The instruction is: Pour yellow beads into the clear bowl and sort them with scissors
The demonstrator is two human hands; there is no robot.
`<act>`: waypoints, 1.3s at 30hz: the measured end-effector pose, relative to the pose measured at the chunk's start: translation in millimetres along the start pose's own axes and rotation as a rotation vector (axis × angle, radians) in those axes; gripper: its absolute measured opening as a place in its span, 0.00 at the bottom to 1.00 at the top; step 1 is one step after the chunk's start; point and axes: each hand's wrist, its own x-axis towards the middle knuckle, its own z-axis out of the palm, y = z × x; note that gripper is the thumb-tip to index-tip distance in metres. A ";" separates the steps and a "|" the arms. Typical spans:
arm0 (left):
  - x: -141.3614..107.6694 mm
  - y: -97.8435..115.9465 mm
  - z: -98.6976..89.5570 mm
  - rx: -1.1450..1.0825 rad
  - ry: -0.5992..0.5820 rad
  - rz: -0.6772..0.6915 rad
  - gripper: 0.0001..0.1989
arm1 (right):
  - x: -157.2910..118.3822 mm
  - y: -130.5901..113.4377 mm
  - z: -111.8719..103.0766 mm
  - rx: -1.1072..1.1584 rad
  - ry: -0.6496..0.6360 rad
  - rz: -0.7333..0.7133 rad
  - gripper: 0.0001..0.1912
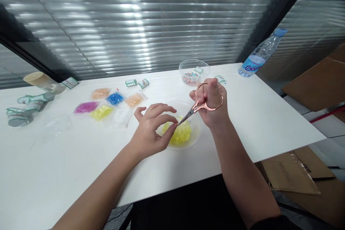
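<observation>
My right hand (212, 104) grips small rose-gold scissors (199, 107) by their finger loops, blades pointing down and to the left. The scissor tips meet the thumb and index fingertips of my left hand (155, 129), which are pinched together. Whatever lies in that pinch is too small to name. Below both hands stands a clear round bowl (199, 134) with a heap of short translucent yellow pieces (181, 136) in it. My fingers and the blades partly cover the heap.
Small bags of orange, blue, purple and yellow pieces (101, 112) lie to the left. Behind is a second clear bowl (194, 65) with coloured bits. A water bottle (260, 55) stands back right; a lidded jar (44, 81) and several green-white packets (36, 102) are far left.
</observation>
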 end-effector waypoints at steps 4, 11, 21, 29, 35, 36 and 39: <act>-0.4 0.9 -1.6 0.010 -0.018 0.000 0.06 | -1.2 0.1 1.7 0.004 0.031 -0.015 0.30; 1.3 3.2 -1.3 0.026 0.008 -0.002 0.06 | -4.2 2.4 1.9 -0.035 0.017 0.011 0.27; 0.3 2.2 2.9 0.052 0.091 0.033 0.05 | -7.9 4.6 10.3 -0.081 0.063 -0.045 0.28; 0.2 1.9 1.9 0.063 0.109 0.046 0.05 | -6.8 6.8 10.5 -0.102 0.069 -0.055 0.28; 0.6 3.4 0.6 0.083 0.075 0.029 0.06 | -9.5 4.8 11.7 -0.145 0.048 -0.025 0.28; 0.6 3.7 0.6 0.085 0.068 0.026 0.06 | -9.8 4.5 11.8 -0.151 0.046 -0.022 0.28; 0.8 4.7 0.8 0.088 0.063 0.018 0.06 | -10.0 3.9 11.6 -0.166 0.037 -0.021 0.28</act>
